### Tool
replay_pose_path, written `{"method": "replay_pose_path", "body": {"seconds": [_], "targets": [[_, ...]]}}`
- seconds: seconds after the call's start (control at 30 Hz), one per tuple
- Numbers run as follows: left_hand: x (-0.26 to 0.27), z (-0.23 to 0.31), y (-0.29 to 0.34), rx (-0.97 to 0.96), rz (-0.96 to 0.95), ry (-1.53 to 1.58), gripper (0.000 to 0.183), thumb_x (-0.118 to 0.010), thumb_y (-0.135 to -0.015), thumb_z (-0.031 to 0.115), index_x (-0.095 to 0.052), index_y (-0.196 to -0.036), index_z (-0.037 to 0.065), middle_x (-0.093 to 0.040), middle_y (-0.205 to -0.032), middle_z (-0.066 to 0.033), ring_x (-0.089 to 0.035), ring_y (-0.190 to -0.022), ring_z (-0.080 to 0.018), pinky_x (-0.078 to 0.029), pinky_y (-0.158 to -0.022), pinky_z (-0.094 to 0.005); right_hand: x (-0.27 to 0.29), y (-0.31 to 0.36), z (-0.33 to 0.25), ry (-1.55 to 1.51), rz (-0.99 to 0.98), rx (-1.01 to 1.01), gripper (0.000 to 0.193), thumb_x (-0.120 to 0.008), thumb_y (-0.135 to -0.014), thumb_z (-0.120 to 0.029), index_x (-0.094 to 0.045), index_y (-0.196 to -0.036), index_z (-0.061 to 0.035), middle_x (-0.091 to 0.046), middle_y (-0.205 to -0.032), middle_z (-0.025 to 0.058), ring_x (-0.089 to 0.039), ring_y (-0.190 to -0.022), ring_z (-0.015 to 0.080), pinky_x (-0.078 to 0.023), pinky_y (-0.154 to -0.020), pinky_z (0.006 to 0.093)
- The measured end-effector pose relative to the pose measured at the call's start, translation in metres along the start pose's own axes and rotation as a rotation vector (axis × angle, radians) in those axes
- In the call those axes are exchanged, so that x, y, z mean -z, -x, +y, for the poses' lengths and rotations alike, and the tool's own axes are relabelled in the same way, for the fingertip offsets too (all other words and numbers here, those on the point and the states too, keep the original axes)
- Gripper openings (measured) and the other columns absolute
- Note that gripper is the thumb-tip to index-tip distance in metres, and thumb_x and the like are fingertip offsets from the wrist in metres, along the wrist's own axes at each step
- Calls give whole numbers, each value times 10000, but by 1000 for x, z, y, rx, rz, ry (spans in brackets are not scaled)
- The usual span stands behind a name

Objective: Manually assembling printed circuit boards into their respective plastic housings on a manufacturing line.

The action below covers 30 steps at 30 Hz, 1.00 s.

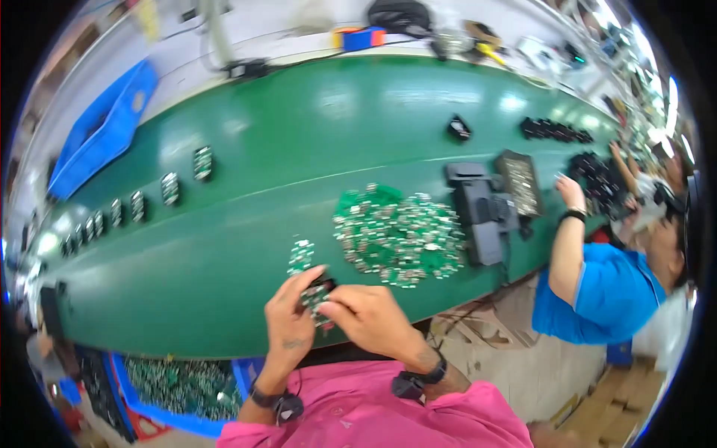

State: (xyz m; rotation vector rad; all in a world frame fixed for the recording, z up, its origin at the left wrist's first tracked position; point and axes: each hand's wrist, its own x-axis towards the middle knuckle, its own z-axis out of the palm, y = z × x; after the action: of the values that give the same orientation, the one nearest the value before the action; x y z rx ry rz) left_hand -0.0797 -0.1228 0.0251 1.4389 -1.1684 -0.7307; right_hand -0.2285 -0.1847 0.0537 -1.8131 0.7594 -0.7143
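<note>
Both hands meet at the near edge of the green table (246,246), over a small circuit board (314,299) with a dark piece at its upper right. My left hand (290,319) grips the board along its left side. Thumb and fingers of my right hand (373,317) pinch it from the right; what lies under those fingertips is hidden. Just beyond the left fingers lies another small green board (301,256). A broad heap of similar circuit boards (399,235) spreads out ahead and to the right.
Several assembled boards (170,189) stand in a row at left. A blue tray (104,131) sits far left, and a blue bin (134,392) of boards below the table. Right of the heap are a dark grey fixture (478,213), a parts box (517,183) and a co-worker (605,291).
</note>
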Motion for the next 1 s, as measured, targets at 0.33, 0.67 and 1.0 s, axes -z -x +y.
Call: {"method": "replay_pose_path", "body": {"seconds": [0.33,0.67,1.0], "targets": [[9,4,4,-13,-97,-35,581,-498,-870,-123,-483,-1429,37,-644,-1215,-135,-667,-935,-154,-553,-813,-288,-3,-3,-1,124,182,-70,209,-690,-922,-141,-649,-777,3,-576,-625,105,-521,-505,212,-398,-484,339],[6,11,0,220,-70,212,360,-512,-995,46,-516,-1355,38,-660,-1091,-102,-663,-752,-106,-483,-495,-203,-14,-4,13,289,241,-11,203,-698,-926,-162,-619,-822,-7,-577,-606,82,-565,-508,180,-414,-474,326],[-5,4,-2,67,51,89,287,-506,-1002,52,-534,-1287,30,-683,-922,-93,-648,-607,-117,-491,-466,-221,-26,-11,21,-63,195,-36,354,-565,-970,-57,-554,-1323,-31,-633,-804,116,-597,-623,178,-507,-597,331]]}}
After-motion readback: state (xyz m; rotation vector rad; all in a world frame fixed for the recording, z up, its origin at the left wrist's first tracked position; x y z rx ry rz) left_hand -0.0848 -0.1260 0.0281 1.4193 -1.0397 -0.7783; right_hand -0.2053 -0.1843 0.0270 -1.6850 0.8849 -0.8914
